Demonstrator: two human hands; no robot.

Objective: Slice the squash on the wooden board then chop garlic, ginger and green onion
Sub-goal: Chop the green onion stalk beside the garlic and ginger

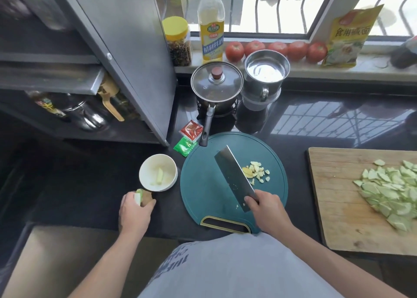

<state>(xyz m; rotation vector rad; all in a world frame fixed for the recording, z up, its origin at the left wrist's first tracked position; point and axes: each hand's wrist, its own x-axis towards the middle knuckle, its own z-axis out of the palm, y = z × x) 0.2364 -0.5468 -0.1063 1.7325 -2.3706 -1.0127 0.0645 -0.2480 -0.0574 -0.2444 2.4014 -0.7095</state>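
A round teal cutting board [207,185] lies on the dark counter in front of me. On it sit chopped garlic pieces [259,172] and a piece of ginger [247,172]. My right hand [266,209] grips the handle of a cleaver [234,177], whose blade is tilted above the board, just left of the garlic. My left hand [134,212] holds a green onion piece [138,197] together with a brownish lump, beside a white bowl [158,172] with one pale green onion piece in it. Sliced squash [392,194] is heaped on the wooden board [338,207] at the right.
A lidded saucepan [216,85] stands behind the teal board, its black handle reaching over the board's rim. A steel pot [266,74], sauce packets [189,137], a metal rack [90,60] at the left, and tomatoes [275,49], bottles and a jar on the sill surround the work area.
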